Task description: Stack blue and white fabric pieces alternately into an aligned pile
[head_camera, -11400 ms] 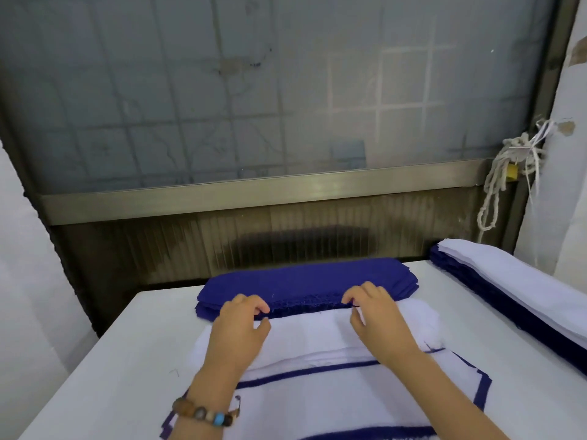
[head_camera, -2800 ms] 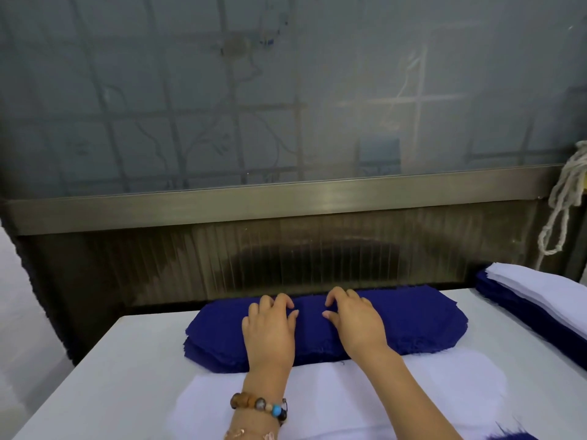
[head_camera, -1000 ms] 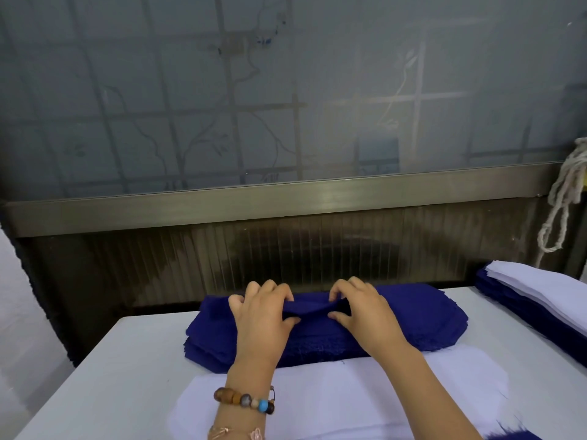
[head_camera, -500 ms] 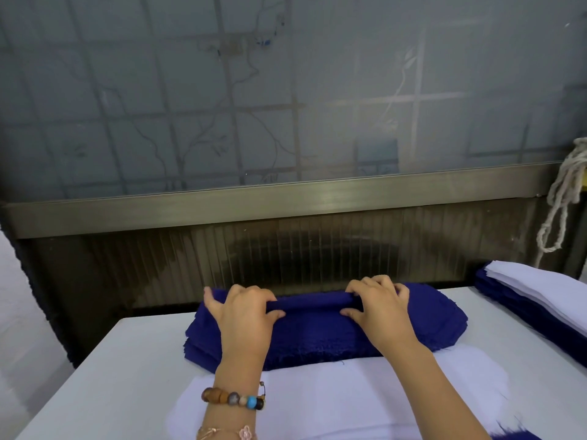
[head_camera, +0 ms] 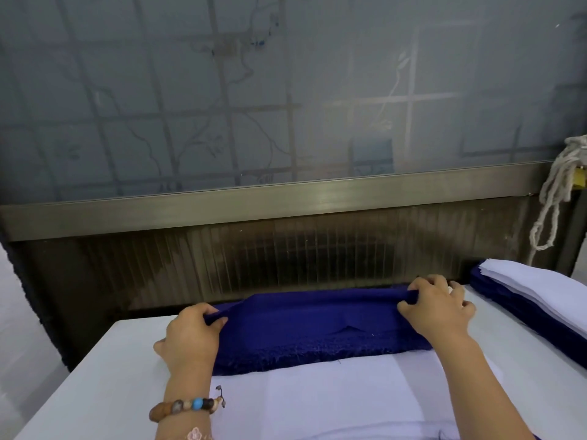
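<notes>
On a white table (head_camera: 89, 385), close to its far edge and about midway between left and right: a stack of dark blue fabric pieces (head_camera: 286, 360), frayed layers showing along its near side. On top of it, a single dark blue fabric piece (head_camera: 317, 315) drawn out between both hands, its far edge raised slightly.

Left hand (head_camera: 190, 335) at the left end of that piece: thumb and curled fingers pinching the cloth, a fold of blue bunched between them. Around the left wrist, a beaded bracelet (head_camera: 185, 408) of brown, grey and turquoise beads.

Right hand (head_camera: 435, 309) at the right end: thumb and forefinger closed on a gathered fold of the same piece, the remaining fingers bent and spread past the end of the cloth.

Just nearer than the blue stack, touching its near side: a wide white fabric sheet (head_camera: 317, 404) lying flat beneath both forearms, running toward the near edge of the table.

Along the right edge of the table, well apart from the hands: a separate pile of blue fabric topped with white layers (head_camera: 533, 300).

Beyond the far edge: a ribbed dark panel (head_camera: 286, 255), a brushed metal rail (head_camera: 286, 201), and above it a frosted glass pane (head_camera: 286, 90). Near the far right corner, a hanging loop of off-white rope (head_camera: 552, 204).
</notes>
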Demonstrator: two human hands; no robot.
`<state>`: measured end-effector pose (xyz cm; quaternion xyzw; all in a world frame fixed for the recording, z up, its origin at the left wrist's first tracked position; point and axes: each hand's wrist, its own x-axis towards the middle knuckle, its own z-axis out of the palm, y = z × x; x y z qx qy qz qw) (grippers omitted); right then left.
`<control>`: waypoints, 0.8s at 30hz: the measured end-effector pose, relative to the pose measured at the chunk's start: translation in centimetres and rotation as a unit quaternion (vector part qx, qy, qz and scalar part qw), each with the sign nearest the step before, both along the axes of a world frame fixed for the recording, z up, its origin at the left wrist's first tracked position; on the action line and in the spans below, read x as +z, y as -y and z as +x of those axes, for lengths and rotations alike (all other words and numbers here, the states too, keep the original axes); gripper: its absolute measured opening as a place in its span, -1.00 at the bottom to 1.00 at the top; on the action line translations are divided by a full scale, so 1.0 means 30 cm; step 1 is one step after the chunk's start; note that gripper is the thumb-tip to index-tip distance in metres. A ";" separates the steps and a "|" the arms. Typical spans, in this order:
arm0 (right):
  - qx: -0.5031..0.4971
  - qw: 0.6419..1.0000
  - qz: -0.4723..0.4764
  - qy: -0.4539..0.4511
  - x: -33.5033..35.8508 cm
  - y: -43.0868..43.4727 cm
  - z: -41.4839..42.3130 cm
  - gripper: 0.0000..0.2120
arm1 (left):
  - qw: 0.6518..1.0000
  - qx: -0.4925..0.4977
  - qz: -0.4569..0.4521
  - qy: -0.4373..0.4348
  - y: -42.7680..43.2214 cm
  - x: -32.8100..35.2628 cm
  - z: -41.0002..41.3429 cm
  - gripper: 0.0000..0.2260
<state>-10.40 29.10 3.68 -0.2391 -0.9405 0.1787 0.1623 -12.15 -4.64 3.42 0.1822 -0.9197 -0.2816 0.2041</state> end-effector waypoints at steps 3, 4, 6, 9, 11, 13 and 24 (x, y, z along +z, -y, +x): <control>-0.006 0.998 -0.016 -0.053 -0.003 -0.012 0.002 -0.78 | 1.000 0.008 0.002 0.015 0.010 -0.006 -0.004 -0.85; -0.001 0.996 -0.016 -0.086 -0.003 -0.014 0.002 -0.85 | 1.000 0.010 0.001 0.019 0.013 -0.008 -0.005 -0.82; 0.025 0.987 -0.010 -0.156 0.007 -0.011 0.004 -0.88 | 1.000 0.009 0.005 0.022 0.017 -0.011 -0.007 -0.80; 0.058 0.973 -0.012 -0.223 0.024 -0.004 0.008 -0.76 | 1.000 -0.002 0.016 0.021 0.019 -0.010 -0.006 -0.78; 0.052 0.973 -0.040 -0.222 0.024 -0.008 0.009 -0.78 | 0.999 -0.010 0.026 0.017 0.019 -0.009 -0.005 -0.77; 0.038 0.980 -0.058 -0.189 0.011 -0.014 0.008 -0.81 | 0.999 -0.012 0.032 0.015 0.017 -0.009 -0.004 -0.76; -0.068 0.991 -0.086 -0.079 -0.053 -0.074 -0.013 -0.74 | 0.997 -0.042 0.059 -0.012 0.013 -0.026 -0.017 -0.80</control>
